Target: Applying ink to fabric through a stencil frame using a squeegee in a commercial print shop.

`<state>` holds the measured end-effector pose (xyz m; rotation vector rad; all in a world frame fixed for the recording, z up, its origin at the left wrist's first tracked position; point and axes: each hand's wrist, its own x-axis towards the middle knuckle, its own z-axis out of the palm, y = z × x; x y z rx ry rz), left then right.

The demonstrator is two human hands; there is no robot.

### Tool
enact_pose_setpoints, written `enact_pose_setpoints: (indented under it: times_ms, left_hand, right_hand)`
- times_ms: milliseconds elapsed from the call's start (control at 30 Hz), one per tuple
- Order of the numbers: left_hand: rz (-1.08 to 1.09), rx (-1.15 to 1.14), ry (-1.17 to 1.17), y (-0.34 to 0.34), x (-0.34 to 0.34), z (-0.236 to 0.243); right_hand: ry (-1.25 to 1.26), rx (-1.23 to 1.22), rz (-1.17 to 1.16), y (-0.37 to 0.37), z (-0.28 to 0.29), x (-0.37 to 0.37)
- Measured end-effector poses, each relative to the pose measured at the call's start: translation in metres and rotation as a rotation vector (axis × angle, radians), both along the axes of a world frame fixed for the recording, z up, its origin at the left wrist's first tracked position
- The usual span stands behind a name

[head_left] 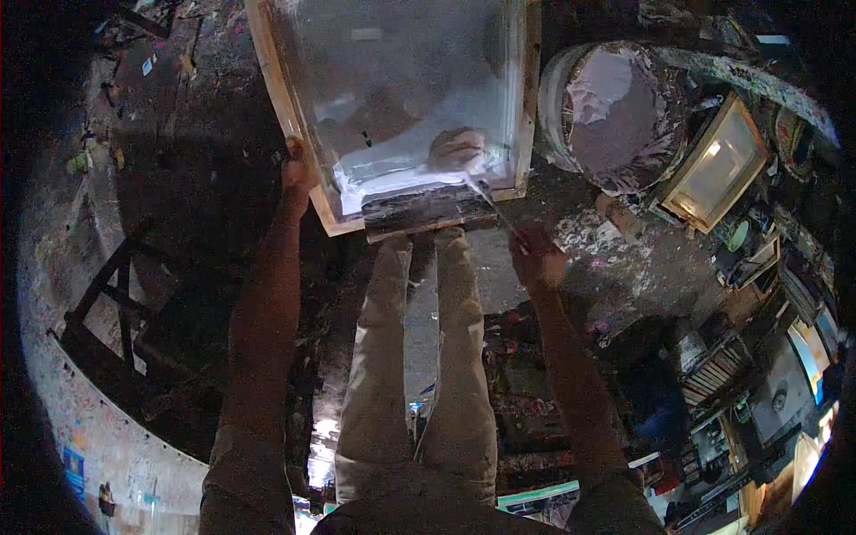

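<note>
Wood-framed screen (410,62) ahead of legs (379,357), white paste (383,185) along its near end. Left hand (300,172) clamped on screen's left side; right hand (538,259) clamped on thin tool (486,194). Round tub (555,116) right, pale thick stuff (615,143) inside.

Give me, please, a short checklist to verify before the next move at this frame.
1. Left hand on the large wooden frame: ok, gripping its left side.
2. Thin tool held: ok, in the right hand.
3. Tool touching the panel: cannot tell.
4. White band evenly spread: cannot tell, glare possible.
5. Container open: ok, pale contents visible.
6. Smaller frame apart from the large one: ok.
</note>
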<state>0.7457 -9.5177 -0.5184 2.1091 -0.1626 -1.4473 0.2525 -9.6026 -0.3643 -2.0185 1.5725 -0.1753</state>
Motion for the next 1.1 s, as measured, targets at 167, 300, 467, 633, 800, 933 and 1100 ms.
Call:
enact_pose_setpoints:
  times_ms: [167, 300, 467, 633, 800, 933, 1100]
  left_hand:
    - [-0.028, -0.309, -0.162, 0.016, 0.032, 0.004]
    - [0.034, -0.482, -0.063, 0.026, -0.003, -0.023]
    - [-0.389, -0.35, -0.372, 0.076, 0.106, -0.065]
    - [-0.188, -0.23, -0.208, 0.084, 0.069, -0.07]
    - [-0.019, -0.368, -0.028, 0.046, 0.018, -0.035]
    - [-0.25, -0.873, 0.129, 0.05, 0.033, -0.044]
    - [0.124, -1.067, 1.266, 0.044, 0.092, -0.073]
  right_hand:
    - [0.069, -0.01, 0.159, 0.013, 0.002, 0.037]
    - [0.065, 0.026, 0.09, 0.022, -0.011, 0.016]
    - [-0.063, 0.208, 0.058, 0.015, -0.007, 0.059]
    - [-0.066, 0.348, 0.068, 0.029, -0.074, 0.027]
    - [-0.516, 0.679, 0.132, 0.042, -0.105, -0.022]
    - [-0.722, 1.557, -0.695, 0.064, -0.054, -0.092]
    - [-0.808, 0.775, -0.699, -0.012, 0.064, -0.132]
